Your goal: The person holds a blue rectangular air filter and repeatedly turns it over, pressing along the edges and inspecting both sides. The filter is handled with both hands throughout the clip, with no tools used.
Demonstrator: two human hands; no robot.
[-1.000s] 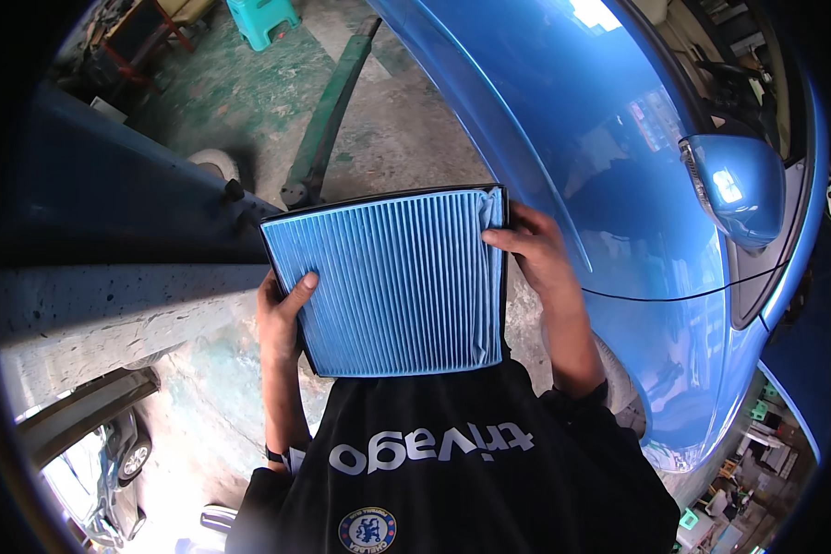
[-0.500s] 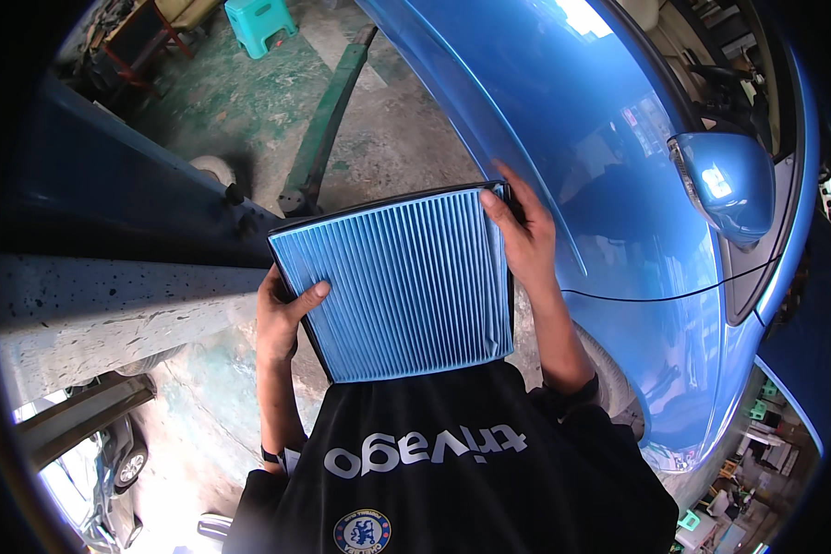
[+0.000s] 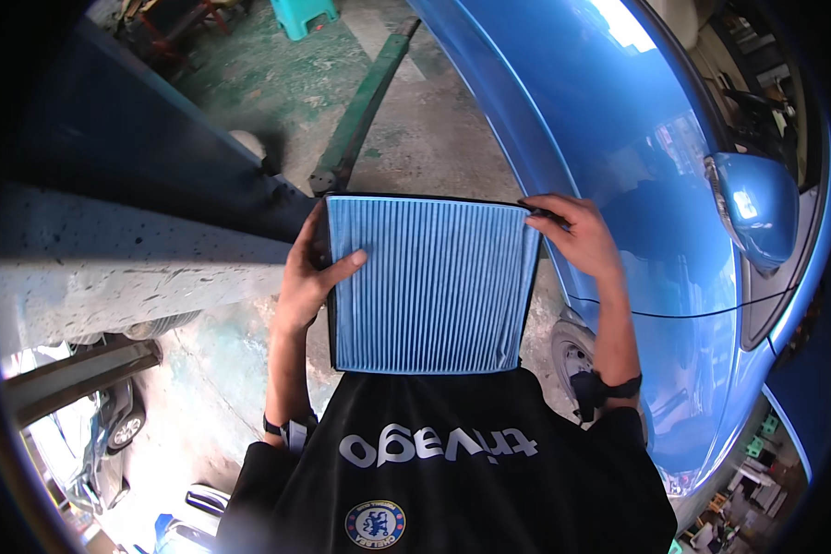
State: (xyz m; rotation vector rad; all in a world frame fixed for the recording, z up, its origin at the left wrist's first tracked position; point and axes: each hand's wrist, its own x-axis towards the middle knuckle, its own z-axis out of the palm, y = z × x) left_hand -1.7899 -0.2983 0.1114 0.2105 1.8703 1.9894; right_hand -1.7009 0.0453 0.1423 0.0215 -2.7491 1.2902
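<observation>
A pleated light-blue air filter [image 3: 429,286] with a dark frame is held up in front of my chest, its ribbed face toward me. My left hand [image 3: 316,268] grips its left side, with the thumb lying over the pleats and the fingers out of sight behind. At the upper right corner my right hand [image 3: 582,231] pinches the dark edge between thumb and fingers.
A blue car [image 3: 637,203] with its side mirror [image 3: 757,208] stands close on my right. To the left is a large lift post [image 3: 129,222], and a green lift arm [image 3: 365,111] lies beyond the filter. A turquoise stool [image 3: 303,14] is at the far end.
The filter has turned slightly clockwise to sit nearly level and shifted right. My right hand has moved outward at its corner, the thumb going from the pleats to the edge.
</observation>
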